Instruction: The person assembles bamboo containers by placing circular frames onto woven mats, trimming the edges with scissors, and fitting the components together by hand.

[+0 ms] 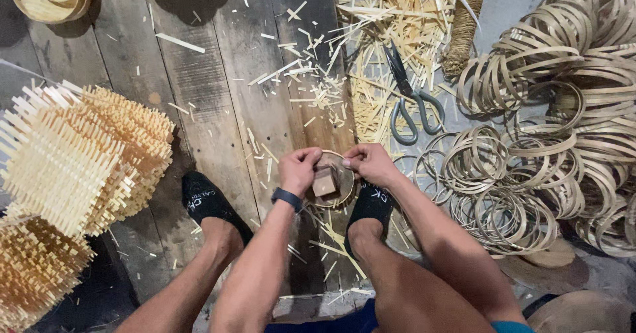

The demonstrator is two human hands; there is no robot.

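The bamboo ring (329,182) is in the lower middle of the frame, just above my two feet, with a small wooden block (324,182) set inside it. My left hand (299,169) grips the ring's left rim and also rests on the block; my right hand (371,163) pinches the right rim. To do this well, I think I must keep the block flat and centred, and press the rim evenly from both sides so the ring stays round. The scissors (409,98) lie above, near the loose bamboo hoops (530,174) at the right.
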